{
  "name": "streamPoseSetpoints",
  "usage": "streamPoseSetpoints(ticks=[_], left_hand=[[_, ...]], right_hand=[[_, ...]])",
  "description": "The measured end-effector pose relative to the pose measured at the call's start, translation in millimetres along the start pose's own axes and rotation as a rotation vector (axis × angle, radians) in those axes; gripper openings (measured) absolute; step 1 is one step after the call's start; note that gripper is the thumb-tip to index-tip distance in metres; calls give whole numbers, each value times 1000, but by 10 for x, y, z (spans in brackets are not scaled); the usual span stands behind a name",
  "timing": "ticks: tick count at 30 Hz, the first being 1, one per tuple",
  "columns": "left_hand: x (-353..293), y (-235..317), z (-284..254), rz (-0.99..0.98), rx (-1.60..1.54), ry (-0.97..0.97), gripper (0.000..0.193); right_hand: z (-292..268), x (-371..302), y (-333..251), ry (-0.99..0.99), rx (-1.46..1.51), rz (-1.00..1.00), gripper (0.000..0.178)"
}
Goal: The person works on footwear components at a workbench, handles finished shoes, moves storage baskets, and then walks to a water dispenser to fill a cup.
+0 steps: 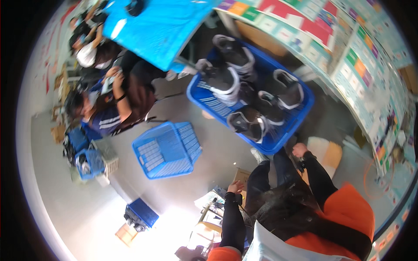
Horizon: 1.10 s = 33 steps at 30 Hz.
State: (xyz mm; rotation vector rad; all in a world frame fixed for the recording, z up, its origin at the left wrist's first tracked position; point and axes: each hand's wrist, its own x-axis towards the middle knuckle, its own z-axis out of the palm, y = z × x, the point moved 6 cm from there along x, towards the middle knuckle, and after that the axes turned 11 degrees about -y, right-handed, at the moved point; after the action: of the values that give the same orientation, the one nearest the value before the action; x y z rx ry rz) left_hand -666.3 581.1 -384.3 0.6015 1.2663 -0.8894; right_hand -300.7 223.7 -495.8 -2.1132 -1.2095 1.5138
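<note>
My left hand (pixel 235 187) hangs low beside a small cardboard box (pixel 242 175), fingers apart and holding nothing visible. Near the right front corner of a blue plastic basket (pixel 201 101), my right hand (pixel 299 150) is loosely closed with nothing seen in it; a gap seems to lie between it and the rim. Several dark shoes with white soles are in that basket, among them a high-top shoe (pixel 224 79) on the left and another shoe (pixel 289 89) on the right. Blur hides finer detail.
An open blue basket (pixel 163 150) lies on the floor at left. Behind it, a person (pixel 111 102) sits near a blue-covered table (pixel 152 26). A paper-covered bench (pixel 300 41) runs along the right. Farther left are a smaller blue crate (pixel 143 212) and stacked bins (pixel 90 163).
</note>
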Motion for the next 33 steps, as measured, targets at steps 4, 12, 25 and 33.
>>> streamPoseSetpoints(ticks=[4,12,25,33], left_hand=[[158,164,-1256,380,698,348,53],[41,1654,-2500,97,560,916,80],[1056,2941,-4377,391,582,916,67],[1203,4847,-3738,916,397,607,76]], right_hand=[[-187,-219,-63,143,1347,559,14],[-382,-1268,-112,341,667,505,18],[279,-1211,-2146,159,1147,1014,23],[-365,179,-2938,142,1208,686,17]])
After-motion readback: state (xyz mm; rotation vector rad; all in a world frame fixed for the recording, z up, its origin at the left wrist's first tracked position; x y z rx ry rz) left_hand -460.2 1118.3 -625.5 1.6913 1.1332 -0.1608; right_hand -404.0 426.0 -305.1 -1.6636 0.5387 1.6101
